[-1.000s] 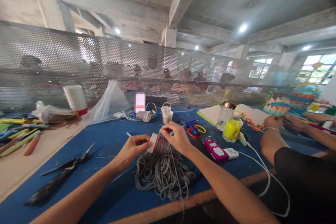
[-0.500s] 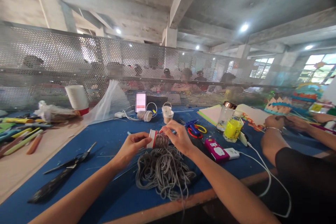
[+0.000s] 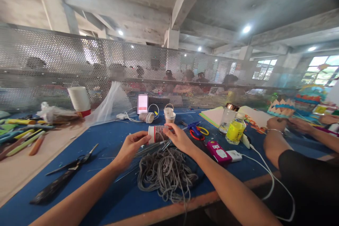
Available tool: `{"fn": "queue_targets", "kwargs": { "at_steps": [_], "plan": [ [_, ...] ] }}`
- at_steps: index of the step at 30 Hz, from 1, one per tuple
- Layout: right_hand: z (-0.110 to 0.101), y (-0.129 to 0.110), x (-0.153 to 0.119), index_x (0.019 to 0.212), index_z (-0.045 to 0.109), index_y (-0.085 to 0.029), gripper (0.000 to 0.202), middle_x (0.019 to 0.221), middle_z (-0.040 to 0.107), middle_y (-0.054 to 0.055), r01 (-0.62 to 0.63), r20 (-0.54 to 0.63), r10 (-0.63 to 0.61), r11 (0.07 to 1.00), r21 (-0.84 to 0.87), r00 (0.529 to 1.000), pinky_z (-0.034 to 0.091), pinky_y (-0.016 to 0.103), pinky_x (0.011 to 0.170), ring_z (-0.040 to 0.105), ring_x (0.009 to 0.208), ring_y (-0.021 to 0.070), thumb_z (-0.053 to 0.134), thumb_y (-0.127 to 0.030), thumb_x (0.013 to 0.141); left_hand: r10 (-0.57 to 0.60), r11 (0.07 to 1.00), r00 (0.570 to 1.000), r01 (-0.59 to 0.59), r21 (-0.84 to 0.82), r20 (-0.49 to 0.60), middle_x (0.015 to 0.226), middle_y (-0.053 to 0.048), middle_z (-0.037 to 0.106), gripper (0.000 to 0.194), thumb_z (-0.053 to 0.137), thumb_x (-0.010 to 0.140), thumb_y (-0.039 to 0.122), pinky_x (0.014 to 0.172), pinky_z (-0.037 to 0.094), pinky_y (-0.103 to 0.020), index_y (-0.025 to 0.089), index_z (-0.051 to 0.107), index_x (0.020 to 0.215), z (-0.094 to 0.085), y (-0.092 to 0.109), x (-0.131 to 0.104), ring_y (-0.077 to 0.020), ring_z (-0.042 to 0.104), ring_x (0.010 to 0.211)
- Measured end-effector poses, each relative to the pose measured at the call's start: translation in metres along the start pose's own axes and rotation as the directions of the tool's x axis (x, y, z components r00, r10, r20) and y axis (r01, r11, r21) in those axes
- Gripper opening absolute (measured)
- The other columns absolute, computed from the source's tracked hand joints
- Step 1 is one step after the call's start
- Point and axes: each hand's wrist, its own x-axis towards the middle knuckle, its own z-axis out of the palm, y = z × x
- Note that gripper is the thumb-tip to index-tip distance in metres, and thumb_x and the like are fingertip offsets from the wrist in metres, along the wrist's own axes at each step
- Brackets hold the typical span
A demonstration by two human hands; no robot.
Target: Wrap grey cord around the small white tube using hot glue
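Between left hand [image 3: 134,145] and right hand [image 3: 179,137] is pinched a white, red-banded cup [image 3: 151,135] wound with brownish cord [image 3: 160,134].

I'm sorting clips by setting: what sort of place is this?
Probably a shared craft workroom or classroom. It shows in the cord-wrapped cup, the heap of grey cord on the table, and several people beyond the perforated screen.

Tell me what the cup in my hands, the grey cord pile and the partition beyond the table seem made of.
Cup: probably paper, matte white with a printed-looking red band.
Cord pile: likely textile, dull, lying in limp loops; fibre unclear.
Partition: apparently metal, grey, faintly shiny, with rows of small holes.
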Motion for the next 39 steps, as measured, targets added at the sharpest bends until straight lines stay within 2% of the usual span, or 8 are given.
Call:
{"fn": "queue_targets", "kwargs": {
  "at_steps": [9,16,20,24,26,28,34,39],
  "plan": [
    [-0.003,-0.002,0.0,0.124,0.051,-0.021,0.046,0.119,0.059,0.007,0.085,0.01,-0.086,0.994,0.074,0.996,0.048,0.027,0.083,0.061,0.094,0.015,0.052,-0.049,0.089,-0.076,0.973,0.997,0.069,-0.221,-0.025,0.078,-0.004,0.067,0.026,0.066,0.078,0.038,0.071,0.044,-0.028,0.016,0.073,0.089,0.002,0.002,0.001,-0.0178,0.057,0.073],
    [-0.002,0.002,0.001,0.127,0.049,-0.021,0.046,0.123,0.057,0.009,0.149,0.046,-0.151,0.988,0.035,0.988,0.049,0.026,0.082,0.061,0.097,0.0149,0.054,-0.047,0.088,-0.154,0.944,0.987,0.132,-0.303,-0.051,0.071,-0.002,0.067,0.018,0.074,0.071,0.034,0.064,0.044,-0.024,0.016,0.072,0.074,-0.001,-0.004,0.005,-0.0132,0.056,0.064],
    [-0.024,0.011,0.009,0.123,0.05,-0.019,0.039,0.114,0.06,0.009,0.093,-0.147,-0.132,0.965,-0.245,0.98,0.048,0.029,0.084,0.063,0.089,0.0136,0.046,-0.045,0.093,-0.164,0.933,0.985,0.138,-0.332,-0.052,0.07,-0.002,0.066,0.019,0.075,0.07,0.034,0.064,0.044,-0.023,0.016,0.072,0.074,-0.002,-0.007,0.007,-0.0126,0.056,0.063],
    [-0.059,0.025,0.011,0.119,0.053,-0.016,0.034,0.116,0.056,0.014,-0.231,-0.327,-0.015,0.675,-0.7,0.945,0.043,0.036,0.092,0.056,0.108,0.0223,0.049,-0.037,0.091,-0.158,0.938,0.985,0.128,-0.322,-0.068,0.069,-0.001,0.064,0.018,0.076,0.068,0.033,0.064,0.044,-0.023,0.017,0.071,0.072,-0.002,-0.007,0.007,-0.0126,0.055,0.064],
    [-0.071,0.035,0.01,0.117,0.054,-0.013,0.037,0.118,0.056,0.017,-0.363,-0.331,0.153,0.475,-0.802,0.931,0.042,0.039,0.092,0.053,0.113,0.0269,0.052,-0.037,0.09,-0.155,0.944,0.986,0.128,-0.305,-0.066,0.068,-0.001,0.064,0.019,0.076,0.068,0.034,0.065,0.045,-0.024,0.016,0.07,0.071,-0.001,-0.006,0.006,-0.0133,0.056,0.065],
    [-0.079,0.045,0.009,0.116,0.056,-0.01,0.041,0.119,0.055,0.021,-0.414,-0.324,0.285,0.36,-0.836,0.902,0.044,0.04,0.09,0.054,0.113,0.0297,0.055,-0.038,0.087,-0.147,0.95,0.987,0.123,-0.289,-0.065,0.069,-0.001,0.064,0.02,0.076,0.068,0.034,0.067,0.045,-0.025,0.016,0.07,0.07,0.0,-0.005,0.005,-0.014,0.056,0.066],
    [-0.083,0.066,0.011,0.113,0.059,-0.006,0.042,0.104,0.065,0.022,-0.445,-0.311,0.398,0.308,-0.841,0.863,0.049,0.036,0.083,0.064,0.099,0.0285,0.06,-0.034,0.083,-0.15,0.956,0.986,0.124,-0.266,-0.079,0.072,-0.002,0.066,0.021,0.076,0.067,0.036,0.067,0.045,-0.026,0.016,0.071,0.073,-0.001,-0.005,0.005,-0.0146,0.056,0.065],
    [-0.08,0.071,0.01,0.115,0.058,-0.002,0.035,0.105,0.063,0.025,-0.433,-0.308,0.379,0.31,-0.846,0.873,0.049,0.036,0.084,0.064,0.101,0.0283,0.054,-0.02,0.085,-0.147,0.95,0.987,0.12,-0.289,-0.072,0.073,-0.002,0.066,0.019,0.075,0.068,0.034,0.065,0.044,-0.025,0.016,0.071,0.072,0.0,-0.003,0.003,-0.0126,0.054,0.063]
  ]
}}
